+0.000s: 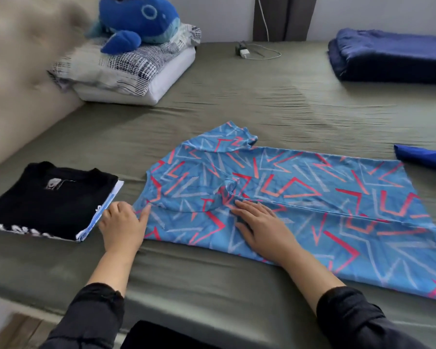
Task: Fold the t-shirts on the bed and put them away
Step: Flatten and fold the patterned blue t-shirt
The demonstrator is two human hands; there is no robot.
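— Our left hand (122, 226) lies at the collar end of the patterned blue t-shirt (300, 197), fingers loosely bent, the forefinger stretched out and touching the cloth's edge. We cannot tell whether the thumb pinches anything.

— Left of that hand we see a folded black t-shirt (48, 197) lying on top of a folded blue-and-white one (106, 210), only the edge of which shows. Both rest on the grey-green sheet (237, 102), just beside our hand.

— And further back on that side?

— A blue plush whale (136, 18) sits on a pile of pillows (126, 69) near the padded headboard (18, 71).

— Moving on, our right hand (264, 227) presses flat on the patterned shirt, fingers straight and together, gripping nothing. It rests just beneath the folded-over edge that runs along the shirt's length.

— That shirt is spread across the near middle of the bed, one long side folded inward, a sleeve sticking out at the far edge.

— Behind it we see a charger with its white cable (247, 50). Far right, a folded dark blue blanket (390, 56), and nearer us a corner of bright blue fabric (425, 159).
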